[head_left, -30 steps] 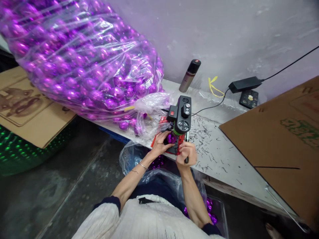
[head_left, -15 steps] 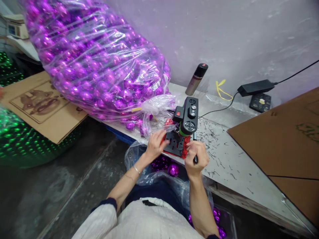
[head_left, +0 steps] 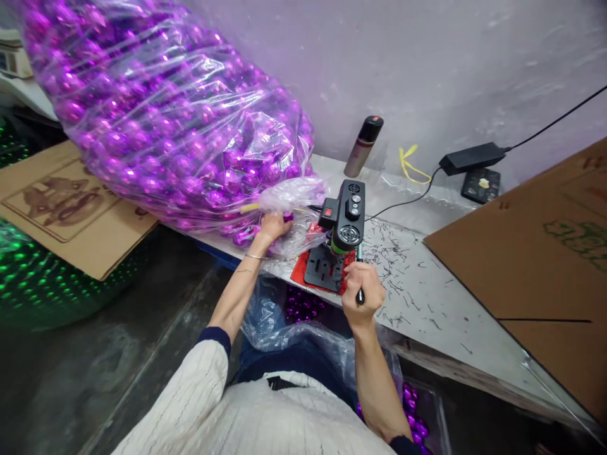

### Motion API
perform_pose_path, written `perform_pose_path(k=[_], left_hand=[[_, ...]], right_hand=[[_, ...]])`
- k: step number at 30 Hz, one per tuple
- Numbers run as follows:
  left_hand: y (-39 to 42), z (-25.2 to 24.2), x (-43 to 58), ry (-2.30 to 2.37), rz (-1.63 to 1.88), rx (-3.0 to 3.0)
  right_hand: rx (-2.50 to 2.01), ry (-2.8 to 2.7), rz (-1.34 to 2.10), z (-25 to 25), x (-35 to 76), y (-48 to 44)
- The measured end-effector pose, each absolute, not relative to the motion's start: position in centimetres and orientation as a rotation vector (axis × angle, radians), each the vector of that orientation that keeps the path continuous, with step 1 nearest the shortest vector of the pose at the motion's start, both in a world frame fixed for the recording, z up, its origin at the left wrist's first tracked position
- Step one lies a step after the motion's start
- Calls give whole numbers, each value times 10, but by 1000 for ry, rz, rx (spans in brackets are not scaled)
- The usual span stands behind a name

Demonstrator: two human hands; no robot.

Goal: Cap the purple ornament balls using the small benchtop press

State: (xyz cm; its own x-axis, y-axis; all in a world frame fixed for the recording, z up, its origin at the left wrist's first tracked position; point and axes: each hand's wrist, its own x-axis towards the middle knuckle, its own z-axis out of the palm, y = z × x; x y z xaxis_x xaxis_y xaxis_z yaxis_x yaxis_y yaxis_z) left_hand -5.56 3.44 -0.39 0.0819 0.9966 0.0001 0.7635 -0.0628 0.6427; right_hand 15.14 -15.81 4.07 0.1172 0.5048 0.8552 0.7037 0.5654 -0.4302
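Observation:
A small black bench press machine (head_left: 344,218) stands on a black base plate (head_left: 322,268) over a red mat near the table's front edge. My right hand (head_left: 363,287) is closed around the machine's black lever handle. My left hand (head_left: 274,226) reaches left to the open mouth of a huge clear bag of shiny purple balls (head_left: 165,120). Its fingers close on a purple ball (head_left: 288,217) at the bag's opening. The base plate has nothing on it.
A clear bag with purple balls (head_left: 303,309) hangs below the table edge at my lap. A spray can (head_left: 363,145), a power adapter (head_left: 469,158) and its cable sit by the wall. Cardboard (head_left: 535,240) lies right, another sheet (head_left: 66,208) left. Wire scraps litter the table (head_left: 427,297).
My left hand left the machine's base plate and moved left to the big bag, closing on a purple ball. The ball seen at the plate earlier is gone. My right hand stays on the lever.

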Motion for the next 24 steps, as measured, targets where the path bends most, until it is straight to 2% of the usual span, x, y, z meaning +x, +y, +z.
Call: perform_pose_path(k=[6, 11, 18, 24], left_hand=[[-14, -1, -50, 1119, 992, 1119], [-52, -2, -32, 827, 1016, 662], [-81, -11, -1, 779, 1102, 561], [-97, -49, 21, 1006, 1295, 1029]], right_hand=[[-1070, -1537, -224, 41, 151, -157], [-1084, -1537, -225, 45, 151, -157], [-1122, -1507, -165, 66, 155, -153], [-1127, -1505, -191, 69, 157, -151]])
